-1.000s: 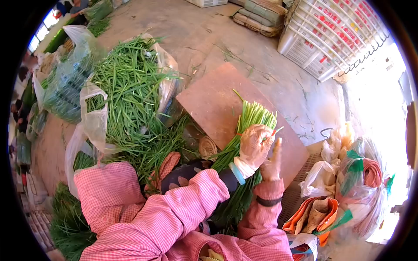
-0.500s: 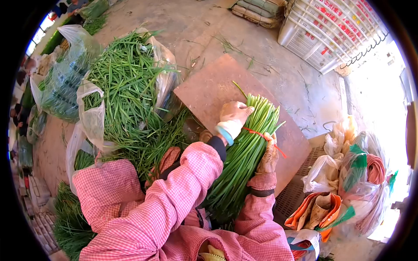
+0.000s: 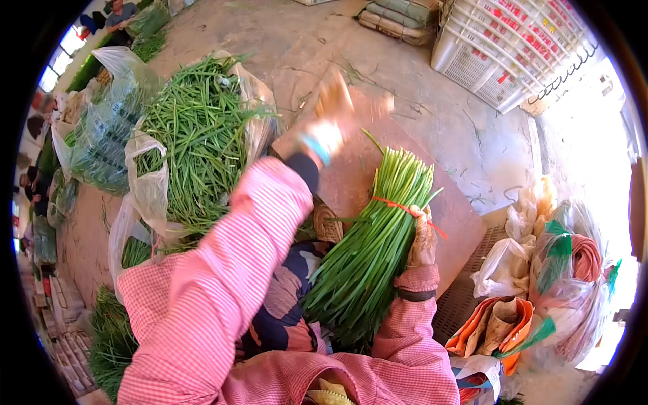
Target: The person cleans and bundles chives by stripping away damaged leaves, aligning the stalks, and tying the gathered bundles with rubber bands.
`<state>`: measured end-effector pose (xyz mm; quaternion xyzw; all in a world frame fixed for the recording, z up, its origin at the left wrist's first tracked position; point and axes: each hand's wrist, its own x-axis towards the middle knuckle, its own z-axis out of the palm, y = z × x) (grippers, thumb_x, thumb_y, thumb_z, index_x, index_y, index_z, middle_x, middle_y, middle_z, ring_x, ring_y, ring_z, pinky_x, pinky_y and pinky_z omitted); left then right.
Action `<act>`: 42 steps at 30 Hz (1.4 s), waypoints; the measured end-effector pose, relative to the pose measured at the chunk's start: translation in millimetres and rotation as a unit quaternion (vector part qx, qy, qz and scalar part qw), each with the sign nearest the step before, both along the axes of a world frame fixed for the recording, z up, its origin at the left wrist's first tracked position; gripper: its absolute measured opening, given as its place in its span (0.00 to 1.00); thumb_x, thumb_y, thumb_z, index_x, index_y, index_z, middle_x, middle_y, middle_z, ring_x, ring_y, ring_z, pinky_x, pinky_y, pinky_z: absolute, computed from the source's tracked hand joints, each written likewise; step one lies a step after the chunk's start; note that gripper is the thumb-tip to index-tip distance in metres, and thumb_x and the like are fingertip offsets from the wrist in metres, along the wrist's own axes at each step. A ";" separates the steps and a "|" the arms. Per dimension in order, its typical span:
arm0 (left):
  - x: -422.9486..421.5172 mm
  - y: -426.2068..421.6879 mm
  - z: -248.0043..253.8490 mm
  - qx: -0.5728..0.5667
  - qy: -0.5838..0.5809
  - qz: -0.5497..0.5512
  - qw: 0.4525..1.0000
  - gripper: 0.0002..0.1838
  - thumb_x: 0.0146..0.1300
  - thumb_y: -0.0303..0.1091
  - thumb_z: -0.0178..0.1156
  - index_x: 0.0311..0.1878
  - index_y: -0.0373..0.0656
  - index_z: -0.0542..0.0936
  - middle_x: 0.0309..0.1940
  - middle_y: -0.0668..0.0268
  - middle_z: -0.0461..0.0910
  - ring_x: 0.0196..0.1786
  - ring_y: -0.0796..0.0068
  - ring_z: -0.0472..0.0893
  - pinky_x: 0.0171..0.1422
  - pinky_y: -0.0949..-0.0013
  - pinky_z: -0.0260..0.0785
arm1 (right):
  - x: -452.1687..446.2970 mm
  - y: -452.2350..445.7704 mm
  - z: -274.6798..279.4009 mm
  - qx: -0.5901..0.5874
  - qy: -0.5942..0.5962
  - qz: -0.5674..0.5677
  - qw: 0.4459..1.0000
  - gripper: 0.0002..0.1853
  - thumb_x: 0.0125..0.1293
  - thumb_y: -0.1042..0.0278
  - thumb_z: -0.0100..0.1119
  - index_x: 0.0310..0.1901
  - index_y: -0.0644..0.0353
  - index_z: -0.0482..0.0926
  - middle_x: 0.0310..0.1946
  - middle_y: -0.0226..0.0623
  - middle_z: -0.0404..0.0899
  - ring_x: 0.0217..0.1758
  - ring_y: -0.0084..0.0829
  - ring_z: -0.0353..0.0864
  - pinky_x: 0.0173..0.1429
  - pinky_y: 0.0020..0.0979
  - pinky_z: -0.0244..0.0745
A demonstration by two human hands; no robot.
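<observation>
A bunch of garlic chives lies slanted across the lap and a reddish-brown board, pale cut ends pointing away. A red tie wraps its upper part, one tail sticking out to the right. My right hand, in a thin stained glove, is closed on the bunch's right side just below the tie; its fingers are partly hidden. Above the board's far left part, my left hand is smeared by motion, with thumb and fingers spread and nothing visible in them. A blue band circles that wrist.
Loose chives fill an open plastic bag at the left, with another stuffed bag beyond. White plastic crates stand back right. Plastic bags and rolled ties lie at the right. Another person sits far left.
My left hand has left the cut ends and tie, swinging up and left, and its fingers have spread. My right hand still holds the bunch, which lies tilted slightly more.
</observation>
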<state>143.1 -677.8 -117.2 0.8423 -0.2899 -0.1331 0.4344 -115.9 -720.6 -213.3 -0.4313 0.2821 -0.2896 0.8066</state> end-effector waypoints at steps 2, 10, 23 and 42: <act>-51.8 12.5 -49.3 0.146 0.101 -0.095 0.980 0.68 0.34 0.82 0.43 0.66 0.31 0.40 0.66 0.43 0.35 0.70 0.49 0.32 0.70 0.52 0.24 | -12.4 -11.6 -9.6 -0.076 0.032 -0.002 0.997 0.16 0.65 0.57 0.47 0.43 0.62 0.74 0.46 0.34 0.70 0.49 0.27 0.70 0.56 0.30 0.66; -166.9 19.1 -122.8 -0.236 0.396 -0.070 0.885 0.52 0.42 0.53 0.67 0.64 0.38 0.49 0.59 0.48 0.59 0.58 0.57 0.63 0.60 0.58 0.56 | -20.8 -16.2 -13.2 0.060 0.041 -0.040 0.997 0.15 0.62 0.54 0.51 0.41 0.57 0.72 0.34 0.32 0.76 0.37 0.24 0.76 0.44 0.26 0.72; -225.9 54.1 30.6 -0.465 0.855 -0.054 0.224 0.35 0.50 0.61 0.56 0.55 0.44 0.69 0.49 0.61 0.74 0.50 0.66 0.74 0.56 0.62 0.66 | 82.1 -65.4 202.8 -0.509 0.540 0.513 0.431 0.11 0.58 0.71 0.45 0.40 0.52 0.76 0.36 0.35 0.78 0.41 0.33 0.78 0.46 0.30 0.72; -218.6 42.5 -9.5 -0.402 0.901 -0.028 0.161 0.29 0.51 0.59 0.58 0.49 0.46 0.74 0.45 0.64 0.76 0.45 0.68 0.76 0.51 0.63 0.70 | 156.3 -68.2 46.9 -0.359 0.706 0.603 0.096 0.17 0.52 0.52 0.58 0.43 0.46 0.79 0.42 0.41 0.78 0.38 0.34 0.78 0.40 0.36 0.73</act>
